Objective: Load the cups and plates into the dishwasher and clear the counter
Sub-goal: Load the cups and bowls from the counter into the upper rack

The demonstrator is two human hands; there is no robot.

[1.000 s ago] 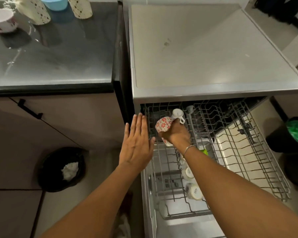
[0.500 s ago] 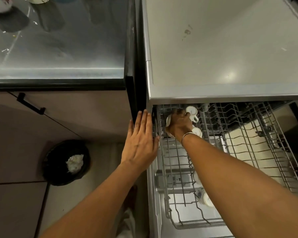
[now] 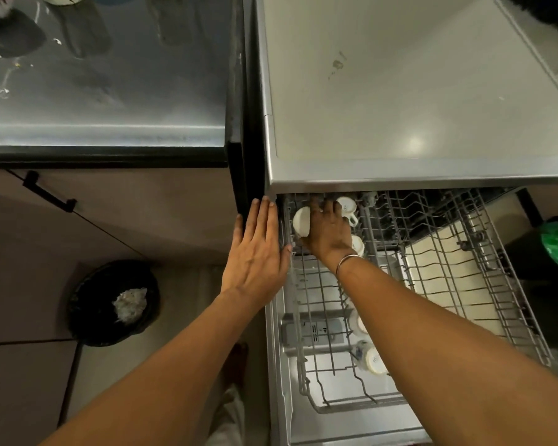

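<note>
Our right hand gripped a white cup at the back-left corner of the rack; our left hand lay flat, fingers straight, against its left edge.

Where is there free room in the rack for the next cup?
Free: the right half of the rack, between its middle tines and right rim; also the front left corner, nearer than the cups by the forearm. Crowded: the back left corner, where the right hand holds a cup beside a handled cup.
</note>
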